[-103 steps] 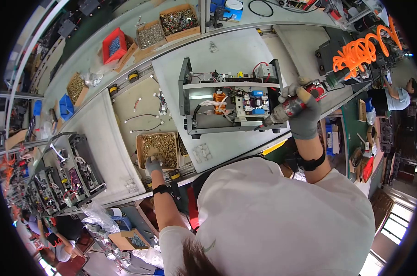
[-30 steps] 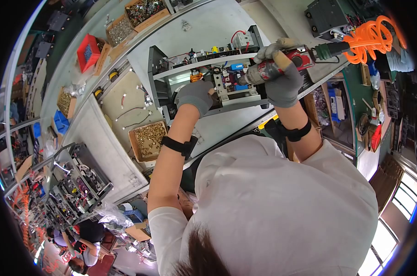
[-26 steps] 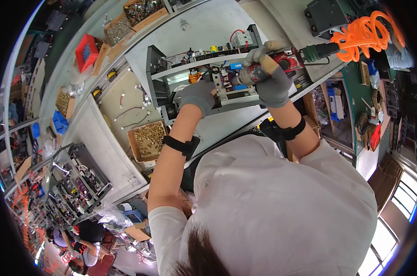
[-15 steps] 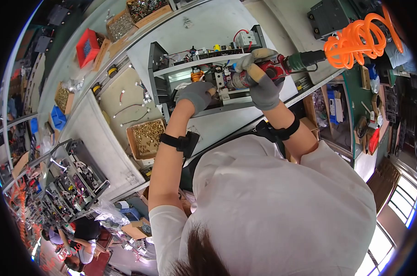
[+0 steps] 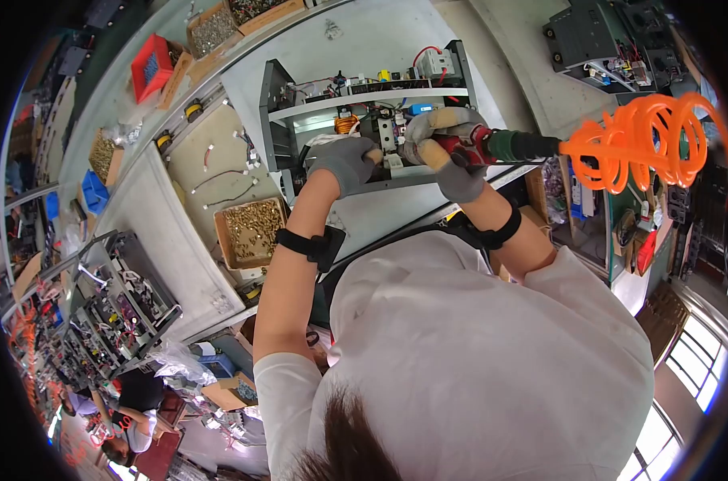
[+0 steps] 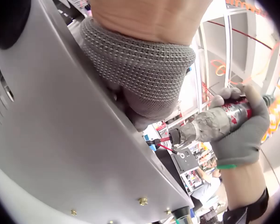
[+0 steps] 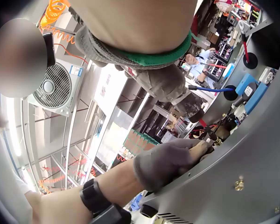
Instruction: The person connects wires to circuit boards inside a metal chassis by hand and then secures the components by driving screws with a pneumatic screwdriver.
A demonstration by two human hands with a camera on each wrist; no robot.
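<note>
My gloved left hand reaches over the near edge of the open grey metal chassis. Its thumb and fingertips pinch at a small brass screw inside, partly hidden by the glove. My gloved right hand grips an air screwdriver, red and silver with a taped nose, held level. Its red bit points at the left fingertips, right beside them in the right wrist view. Within the chassis sit a copper coil, blue components and wiring; the right hand covers part of them.
An orange coiled hose trails right from the screwdriver. A box of brass screws stands left of my left forearm, with loose cables beyond it. Another chassis is at the far right, and more units stand at left.
My left hand has gone from the screw box into the chassis. The screwdriver has moved left to the left fingertips, and its hose has swung lower in view.
</note>
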